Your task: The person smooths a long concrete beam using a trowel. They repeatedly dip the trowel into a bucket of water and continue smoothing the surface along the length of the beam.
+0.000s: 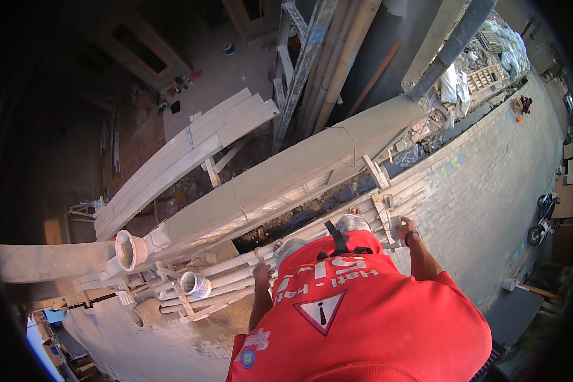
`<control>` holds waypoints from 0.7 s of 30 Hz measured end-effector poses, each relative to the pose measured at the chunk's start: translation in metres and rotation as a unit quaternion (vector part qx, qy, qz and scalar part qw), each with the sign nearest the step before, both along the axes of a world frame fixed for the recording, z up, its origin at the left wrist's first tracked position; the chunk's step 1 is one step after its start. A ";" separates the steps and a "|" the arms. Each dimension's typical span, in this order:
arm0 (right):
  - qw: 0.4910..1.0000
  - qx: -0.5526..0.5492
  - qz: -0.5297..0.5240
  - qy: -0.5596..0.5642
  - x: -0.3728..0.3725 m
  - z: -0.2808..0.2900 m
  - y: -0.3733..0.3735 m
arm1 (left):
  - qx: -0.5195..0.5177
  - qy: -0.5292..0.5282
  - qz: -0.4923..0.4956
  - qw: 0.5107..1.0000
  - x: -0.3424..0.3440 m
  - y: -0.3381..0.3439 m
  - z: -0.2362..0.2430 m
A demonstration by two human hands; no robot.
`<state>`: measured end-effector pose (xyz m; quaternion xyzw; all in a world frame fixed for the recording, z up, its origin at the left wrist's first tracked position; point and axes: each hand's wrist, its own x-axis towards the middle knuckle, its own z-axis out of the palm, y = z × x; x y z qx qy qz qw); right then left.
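R hand [409, 230]: fingers curled, w/ a pale grey piece [395, 228] at their L side, apparently touching; we can't tell if they're clamped on it (small in view, partly hidden). L hand [263, 274]: fingers bent, nr the scaffold poles [409, 193]; we can't tell if they're together or closed on anything. The grey piece is well apart from this hand, across the body.

Btwn the hands: red shirt [375, 305], light trousers, bare toes nr the poles. Further L, a white bucket [201, 288] stands among the poles, open top tilted toward us; another pale bucket [141, 247] nr the L end of the concrete ledge [293, 169].

Beyond the toes: narrow dark trench [318, 207], then the ledge w/ a bent wire [354, 145] on it. Far R: herringbone paving [484, 172] and a parked motorbike [542, 219].
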<state>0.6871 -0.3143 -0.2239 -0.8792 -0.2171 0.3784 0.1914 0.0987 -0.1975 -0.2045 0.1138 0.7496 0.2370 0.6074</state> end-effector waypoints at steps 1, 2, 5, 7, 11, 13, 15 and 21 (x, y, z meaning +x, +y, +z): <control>1.000 0.007 0.007 -0.005 -0.002 -0.009 0.003 | 0.040 0.016 -0.042 0.998 -0.012 -0.005 -0.010; 1.000 0.025 0.009 0.000 -0.002 -0.019 0.008 | 0.085 0.031 -0.085 0.992 -0.024 -0.009 -0.024; 0.999 0.029 -0.009 -0.011 0.012 -0.024 -0.007 | 0.055 0.024 -0.094 0.994 -0.007 -0.001 -0.026; 1.000 -0.001 -0.019 -0.011 -0.004 -0.009 -0.004 | -0.020 0.026 -0.055 0.998 -0.003 0.003 -0.011; 1.000 -0.020 -0.024 -0.003 -0.018 0.010 0.008 | -0.005 0.021 -0.077 0.997 -0.013 0.009 -0.011; 0.999 -0.041 -0.026 -0.017 -0.019 0.014 0.005 | 0.004 0.020 -0.097 0.995 -0.015 0.011 -0.017; 0.998 -0.030 -0.050 0.001 -0.023 0.018 -0.003 | 0.011 0.017 -0.118 0.993 -0.016 0.013 -0.023; 0.998 -0.043 -0.031 -0.018 -0.041 0.008 -0.009 | 0.083 0.059 -0.182 0.978 -0.031 0.012 -0.027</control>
